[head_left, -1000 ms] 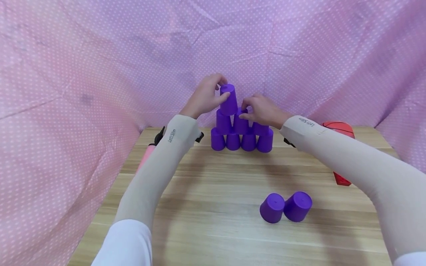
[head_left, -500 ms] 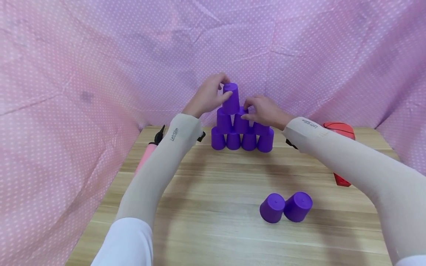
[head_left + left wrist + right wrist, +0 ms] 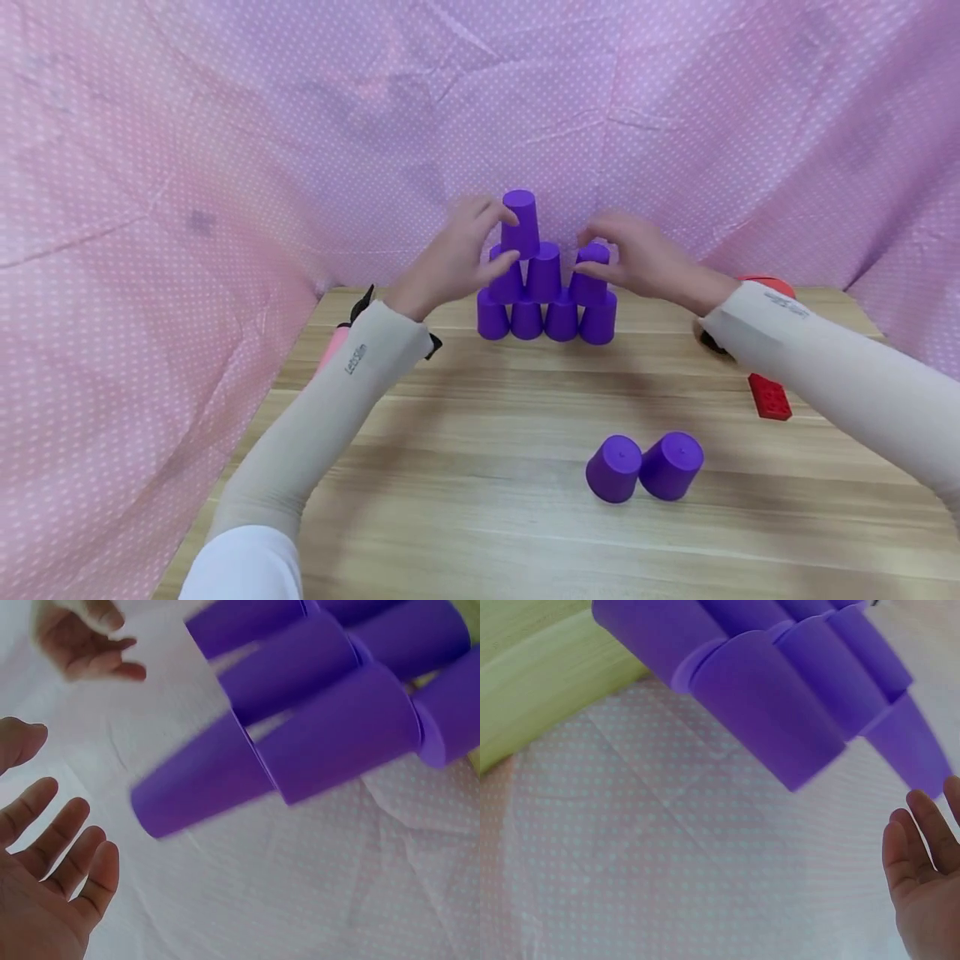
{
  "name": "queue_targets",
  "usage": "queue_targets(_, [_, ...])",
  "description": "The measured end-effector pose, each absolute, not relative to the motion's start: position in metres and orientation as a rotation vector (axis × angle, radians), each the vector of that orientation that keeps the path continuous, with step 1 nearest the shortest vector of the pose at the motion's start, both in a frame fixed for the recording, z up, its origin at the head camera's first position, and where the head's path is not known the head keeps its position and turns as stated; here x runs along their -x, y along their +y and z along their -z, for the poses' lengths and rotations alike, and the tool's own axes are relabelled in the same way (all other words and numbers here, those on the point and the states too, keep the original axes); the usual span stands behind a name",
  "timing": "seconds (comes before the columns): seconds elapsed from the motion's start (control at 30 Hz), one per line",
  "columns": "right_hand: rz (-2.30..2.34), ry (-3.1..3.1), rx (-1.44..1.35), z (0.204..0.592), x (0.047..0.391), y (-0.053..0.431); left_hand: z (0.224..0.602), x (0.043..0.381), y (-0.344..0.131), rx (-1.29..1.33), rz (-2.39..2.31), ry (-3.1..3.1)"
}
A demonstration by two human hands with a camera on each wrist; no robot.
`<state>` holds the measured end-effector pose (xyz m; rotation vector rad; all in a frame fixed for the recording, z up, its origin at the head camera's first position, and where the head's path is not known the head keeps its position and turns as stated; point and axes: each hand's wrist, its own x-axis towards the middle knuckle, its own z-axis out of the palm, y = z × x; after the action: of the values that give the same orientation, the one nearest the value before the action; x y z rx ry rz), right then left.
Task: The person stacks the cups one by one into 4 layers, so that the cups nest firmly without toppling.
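Note:
Purple cups stand upside down in a pyramid: a bottom row of several, a second row of three, and one top cup [image 3: 522, 229] over the left and middle cups of that row. My left hand [image 3: 457, 250] is just left of the top cup, fingers apart and holding nothing; in the left wrist view a gap shows between that hand [image 3: 52, 862] and the top cup [image 3: 199, 780]. My right hand [image 3: 648, 260] is beside the right cup of the second row [image 3: 588, 287], overlapping it in the head view, fingers relaxed. In the right wrist view the right hand [image 3: 930, 877] holds nothing.
Two more purple cups, a left one [image 3: 613, 469] and a right one [image 3: 672, 467], stand upside down nearer on the wooden table [image 3: 465, 500]. A red block [image 3: 770, 397] lies at the right, a pink object with a black end [image 3: 360, 307] at the left. Pink dotted cloth [image 3: 480, 108] hangs behind.
My left hand has let go of the top cup, which stays on the second row, and has drawn back left. My right hand has moved right, away from the middle second-row cup.

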<state>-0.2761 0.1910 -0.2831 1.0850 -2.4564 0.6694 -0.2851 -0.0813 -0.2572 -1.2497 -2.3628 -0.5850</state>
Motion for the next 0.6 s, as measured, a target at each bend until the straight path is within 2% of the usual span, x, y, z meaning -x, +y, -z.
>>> queue_targets(0.23, [-0.58, -2.332, -1.208, 0.278, 0.224, 0.208, 0.271, 0.24, -0.067, 1.505, 0.562, -2.179])
queue_targets(0.6, [-0.481, -2.425, -1.268, 0.303, 0.144, 0.23, 0.327, 0.18, -0.036, 1.799, 0.448, -2.247])
